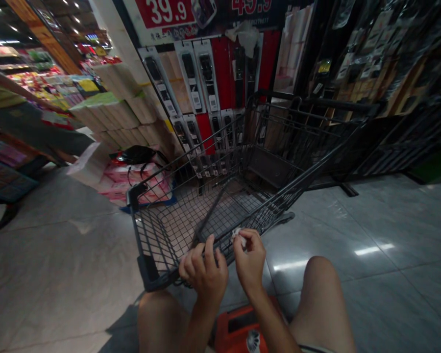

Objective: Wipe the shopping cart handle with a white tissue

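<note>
A dark wire shopping cart [220, 215] stands before me, its basket showing bare mesh inside. My left hand [206, 272] rests on the cart's near rim, fingers curled over it. Just to the right, my right hand [250, 255] pinches a small whitish crumpled piece [238, 234] between thumb and fingertips, right at the same rim. What the piece is made of is too small to tell.
An orange stool [238, 331] is between my knees. Behind the cart hang packaged goods [208, 73] on a red rack. Pink packs [143, 184] with a black bag on top sit at the left. A person [25, 122] is at the far left.
</note>
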Available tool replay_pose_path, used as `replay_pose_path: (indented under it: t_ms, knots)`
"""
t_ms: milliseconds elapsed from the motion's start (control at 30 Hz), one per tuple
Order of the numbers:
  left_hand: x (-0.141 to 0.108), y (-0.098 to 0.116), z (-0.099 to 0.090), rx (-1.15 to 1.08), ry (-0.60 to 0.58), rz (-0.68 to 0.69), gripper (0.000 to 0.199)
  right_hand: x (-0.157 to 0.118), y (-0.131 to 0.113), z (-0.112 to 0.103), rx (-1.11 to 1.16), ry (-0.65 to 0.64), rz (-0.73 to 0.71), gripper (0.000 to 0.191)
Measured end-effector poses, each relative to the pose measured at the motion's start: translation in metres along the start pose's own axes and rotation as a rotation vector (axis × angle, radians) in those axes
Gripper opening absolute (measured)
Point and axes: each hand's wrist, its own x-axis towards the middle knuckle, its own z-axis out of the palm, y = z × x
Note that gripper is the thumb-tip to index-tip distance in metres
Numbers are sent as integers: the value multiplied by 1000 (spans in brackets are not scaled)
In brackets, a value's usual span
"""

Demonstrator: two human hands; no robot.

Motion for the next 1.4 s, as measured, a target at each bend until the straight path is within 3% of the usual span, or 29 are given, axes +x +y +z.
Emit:
replay_pose_path:
  t_ms: [167, 300, 467, 733, 900, 1100, 1200, 1300, 1400]
  knots:
    - [-2, 4, 0, -40, -1, -67, 35, -1, -21, -2, 59, 45, -52, 6]
    - [1, 8, -3, -101, -4, -149, 33, -5, -27, 0, 24, 45, -181, 8]
    - [7, 11, -7, -99, -18, -148, 30, -3, -19, 7, -73, -17, -342, 14]
    - [12, 8, -1, -31, 78, -89, 21, -9, 6, 6, -113, -102, -539, 19]
    - [14, 0, 6, 6, 82, -28, 21, -27, 37, 12, -135, -224, -432, 20]
    - [17, -7, 15, 49, 118, -8, 20, -32, 54, 23, -170, -218, -364, 22]
    - [17, -11, 18, 54, 105, 17, 22, -26, 60, 14, -213, -221, -323, 20]
    - [14, -14, 17, 45, 43, 9, 27, -16, 65, -5, -277, -138, -212, 17]
    - [14, -16, 13, 17, -1, 22, 31, -2, 59, -23, -259, -117, -119, 10]
